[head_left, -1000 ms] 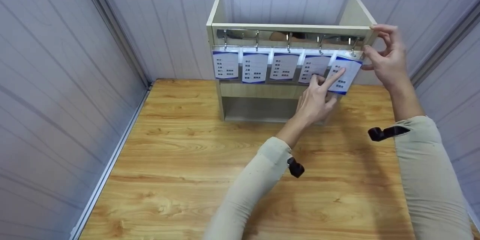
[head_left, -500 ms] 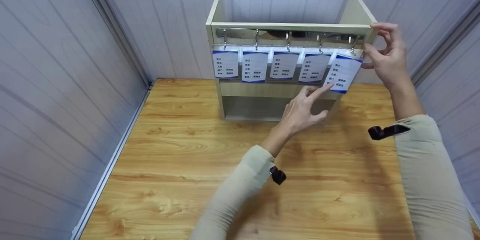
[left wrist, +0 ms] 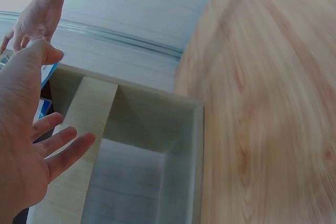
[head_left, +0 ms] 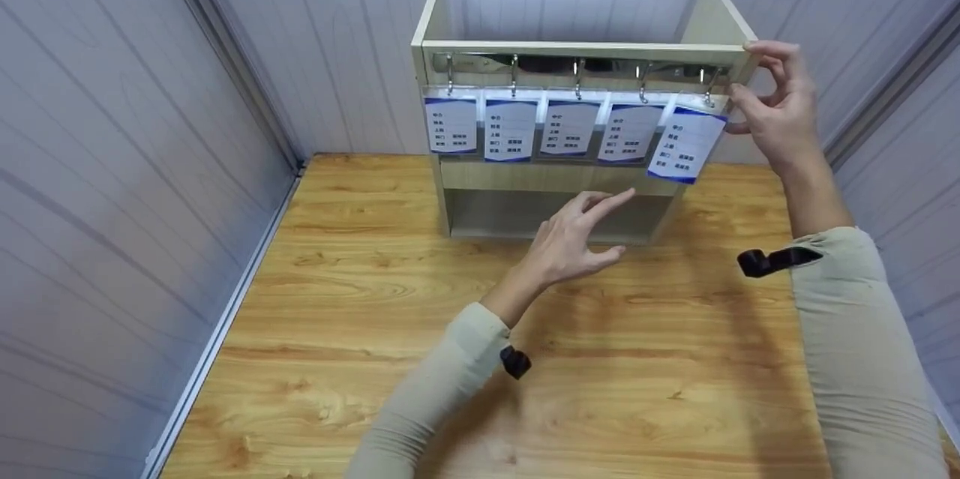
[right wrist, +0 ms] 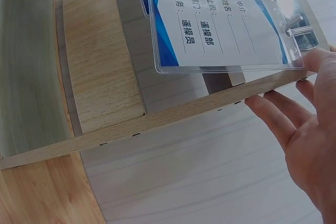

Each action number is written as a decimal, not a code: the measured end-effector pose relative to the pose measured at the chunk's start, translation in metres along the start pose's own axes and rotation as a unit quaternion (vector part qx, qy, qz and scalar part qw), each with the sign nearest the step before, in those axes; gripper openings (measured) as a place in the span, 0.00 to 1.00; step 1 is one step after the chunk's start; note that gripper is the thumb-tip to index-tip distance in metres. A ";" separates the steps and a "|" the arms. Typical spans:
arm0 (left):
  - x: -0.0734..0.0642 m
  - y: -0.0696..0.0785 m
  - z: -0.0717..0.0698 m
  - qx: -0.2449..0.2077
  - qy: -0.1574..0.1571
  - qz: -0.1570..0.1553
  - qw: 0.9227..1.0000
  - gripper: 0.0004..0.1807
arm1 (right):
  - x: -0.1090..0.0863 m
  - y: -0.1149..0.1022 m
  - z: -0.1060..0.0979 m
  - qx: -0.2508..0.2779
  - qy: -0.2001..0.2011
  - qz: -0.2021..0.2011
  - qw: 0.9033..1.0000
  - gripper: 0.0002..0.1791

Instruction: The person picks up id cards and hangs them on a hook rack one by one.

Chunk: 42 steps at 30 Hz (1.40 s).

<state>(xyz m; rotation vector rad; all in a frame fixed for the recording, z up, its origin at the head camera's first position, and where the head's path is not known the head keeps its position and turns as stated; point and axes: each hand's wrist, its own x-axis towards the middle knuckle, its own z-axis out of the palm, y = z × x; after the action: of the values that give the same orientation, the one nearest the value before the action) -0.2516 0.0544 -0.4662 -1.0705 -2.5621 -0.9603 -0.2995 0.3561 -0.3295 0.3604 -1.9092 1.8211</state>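
Several ID badges in clear plastic sleeves hang in a row from metal hooks on the front of a wooden rack (head_left: 555,178). The rightmost badge (head_left: 686,145) hangs at a slant, its lower end swung left; the right wrist view shows its hook (right wrist: 294,22) at the top slot. My left hand (head_left: 566,243) is in front of the rack's lower opening, fingers spread, holding nothing. With my right hand (head_left: 780,112) I grip the rack's right side panel (right wrist: 173,116), thumb at the front by the badge's upper corner, other fingers around the outer side.
The rack stands on a wood-grain table (head_left: 337,359) near the back wall (head_left: 360,37). A left wall (head_left: 97,187) and a right wall (head_left: 900,127) flank the table. A shiny metal strip (head_left: 544,67) carries the hooks.
My left hand has let go of the slanted rightmost badge and drawn back down and to the left, its fingers spreading. My right hand has stayed on the rack's side panel.
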 end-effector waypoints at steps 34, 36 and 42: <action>-0.082 -0.085 -0.062 -0.017 0.037 -0.051 0.998 0.46 | 0.002 0.001 -0.005 0.022 -0.053 -0.008 0.998 0.36; -0.089 -0.090 -0.071 -0.021 0.026 -0.050 0.998 0.46 | 0.001 0.002 -0.008 0.027 -0.060 -0.007 0.998 0.36; -0.111 -0.106 -0.102 -0.018 -0.011 -0.074 0.997 0.47 | -0.001 0.003 -0.013 0.033 -0.072 0.000 0.997 0.37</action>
<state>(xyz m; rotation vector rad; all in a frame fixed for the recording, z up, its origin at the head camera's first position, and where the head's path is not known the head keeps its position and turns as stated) -0.2519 -0.1286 -0.4859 -0.9152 -2.6833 -1.0396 -0.2985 0.3691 -0.3327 0.5268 -1.9448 1.9082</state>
